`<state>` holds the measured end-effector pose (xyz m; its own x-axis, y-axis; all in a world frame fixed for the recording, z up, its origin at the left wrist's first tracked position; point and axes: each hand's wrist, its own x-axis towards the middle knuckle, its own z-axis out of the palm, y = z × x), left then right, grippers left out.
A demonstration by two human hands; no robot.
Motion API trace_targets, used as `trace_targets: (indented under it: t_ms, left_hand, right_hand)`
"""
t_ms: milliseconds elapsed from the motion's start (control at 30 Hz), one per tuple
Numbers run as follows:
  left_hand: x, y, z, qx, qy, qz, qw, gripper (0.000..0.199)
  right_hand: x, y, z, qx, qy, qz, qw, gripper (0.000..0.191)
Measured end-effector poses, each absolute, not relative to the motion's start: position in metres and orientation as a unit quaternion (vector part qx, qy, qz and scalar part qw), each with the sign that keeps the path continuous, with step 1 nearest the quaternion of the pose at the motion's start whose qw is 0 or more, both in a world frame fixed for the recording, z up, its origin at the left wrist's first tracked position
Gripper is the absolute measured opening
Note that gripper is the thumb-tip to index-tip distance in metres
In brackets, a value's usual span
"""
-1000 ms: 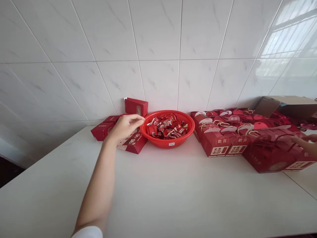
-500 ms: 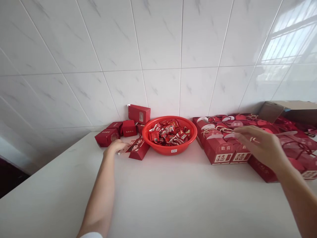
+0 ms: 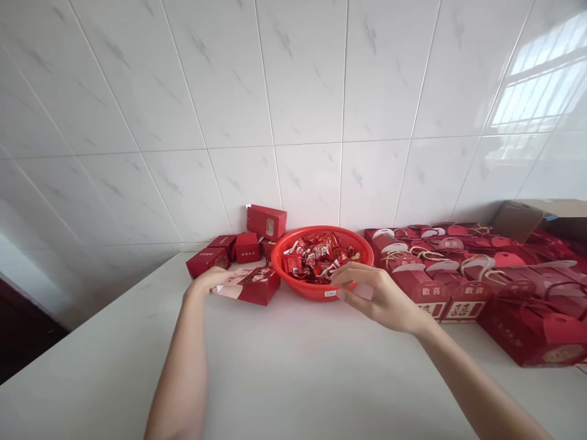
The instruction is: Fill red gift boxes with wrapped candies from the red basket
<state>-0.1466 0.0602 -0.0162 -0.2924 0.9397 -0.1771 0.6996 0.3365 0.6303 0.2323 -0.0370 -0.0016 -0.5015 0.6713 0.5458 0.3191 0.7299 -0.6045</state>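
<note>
My left hand (image 3: 211, 280) has its fingers closed on the flap end of a red box (image 3: 263, 286) with a pale printed side, which lies to the left of the basket. Wrapped sweets (image 3: 316, 252) in red wrappers fill a round red plastic basket (image 3: 305, 291). My right hand (image 3: 373, 293) is over the basket's front right rim, fingers apart and curved, with nothing seen between them.
Several red boxes (image 3: 247, 247) stand behind the left hand, by the tiled wall. Rows of red boxes with handles (image 3: 465, 299) fill the right side. A brown carton (image 3: 518, 219) stands at the back right.
My right hand has moved left from the rows of boxes to the basket's rim. The red box at my left hand has turned slightly. The view has shifted a little.
</note>
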Motion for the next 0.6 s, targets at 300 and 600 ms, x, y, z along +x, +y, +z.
trace_targets:
  t_ms: [300, 600]
  left_hand:
    - [-0.103, -0.005, 0.061, 0.61, 0.662, 0.36, 0.245, 0.056]
    - [-0.009, -0.054, 0.051, 0.744, 0.444, 0.35, 0.356, 0.052]
  right_hand:
    - [0.201, -0.037, -0.008, -0.279, -0.855, 0.245, 0.361, 0.019]
    - [0.179, -0.06, -0.017, -0.298, -0.824, 0.151, 0.457, 0.033]
